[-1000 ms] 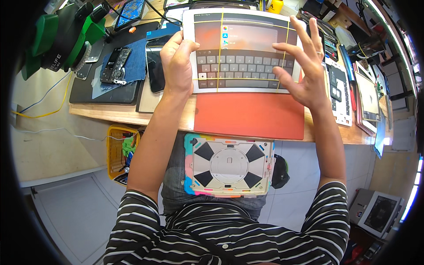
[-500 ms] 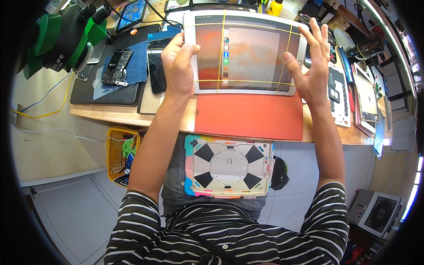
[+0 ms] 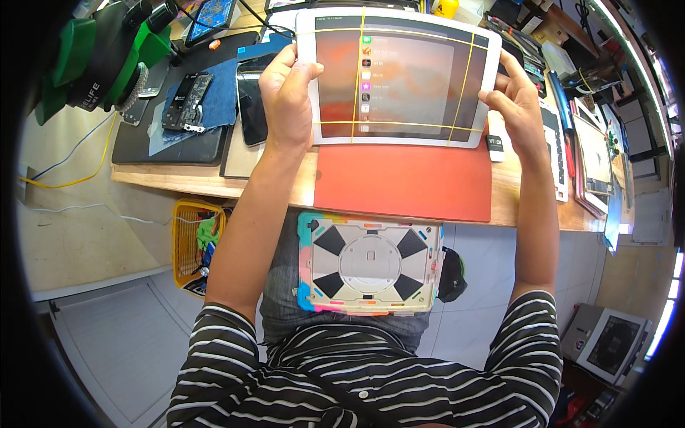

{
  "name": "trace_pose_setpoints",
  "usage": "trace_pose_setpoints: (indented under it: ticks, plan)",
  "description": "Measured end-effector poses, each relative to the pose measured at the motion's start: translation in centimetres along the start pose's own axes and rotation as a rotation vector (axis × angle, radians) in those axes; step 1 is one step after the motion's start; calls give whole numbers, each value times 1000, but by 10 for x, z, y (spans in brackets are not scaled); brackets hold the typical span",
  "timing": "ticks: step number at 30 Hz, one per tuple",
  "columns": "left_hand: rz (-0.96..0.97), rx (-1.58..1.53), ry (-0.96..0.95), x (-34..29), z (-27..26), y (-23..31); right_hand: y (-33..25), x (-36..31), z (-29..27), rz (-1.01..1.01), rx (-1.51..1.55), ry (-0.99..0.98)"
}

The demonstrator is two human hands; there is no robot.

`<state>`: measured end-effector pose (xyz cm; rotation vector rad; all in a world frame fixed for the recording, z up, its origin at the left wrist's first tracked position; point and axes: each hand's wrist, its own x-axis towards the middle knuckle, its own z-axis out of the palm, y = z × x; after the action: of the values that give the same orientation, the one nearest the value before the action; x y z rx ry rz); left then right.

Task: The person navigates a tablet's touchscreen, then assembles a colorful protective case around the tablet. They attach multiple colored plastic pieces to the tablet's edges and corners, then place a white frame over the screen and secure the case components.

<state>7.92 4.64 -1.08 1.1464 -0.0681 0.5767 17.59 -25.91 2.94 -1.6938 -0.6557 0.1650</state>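
Note:
A white-framed tablet point(image 3: 421, 78) is held up over the bench, its lit screen showing a column of app icons on a blurred reddish-grey background. Yellow rubber bands cross it both ways near its edges. My left hand point(image 3: 289, 100) grips the tablet's left edge, thumb on the front and fingers behind. At the opposite edge, my right hand point(image 3: 515, 107) is closed on the frame, its thumb by the border. Below the tablet lies an orange-red mat point(image 3: 403, 182). A tablet case point(image 3: 369, 264) with multicoloured edges and black corner patches rests on my lap.
To the left stand a green and black microscope point(image 3: 96, 64), a circuit board point(image 3: 187, 103) on blue cloth, and a dark phone point(image 3: 252, 107). A yellow basket point(image 3: 182, 246) sits below the bench. Tools and tablet parts, including a white panel point(image 3: 555, 146), crowd the right.
My right hand has gone from spread fingers over the screen's right side to gripping the right edge. The icon list has scrolled to different icons. The tablet sits slightly higher.

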Motion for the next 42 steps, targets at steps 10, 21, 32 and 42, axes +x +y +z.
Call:
trace_pose_setpoints:
  ticks: [10, 21, 32, 42]
  plan:
    - [-18, -19, 7, 0, 2, 1, -2, 2, 5, -676, -750, 239]
    - [-16, 15, 32, 3, -2, -4, -12, -15, 49, -611, -1014, 59]
    - [-20, 3, 20, 2, -2, -3, -3, -10, 40, -591, -1032, 146]
    - [-17, -9, 15, 2, 0, -3, -4, -10, 42, -610, -1011, 125]
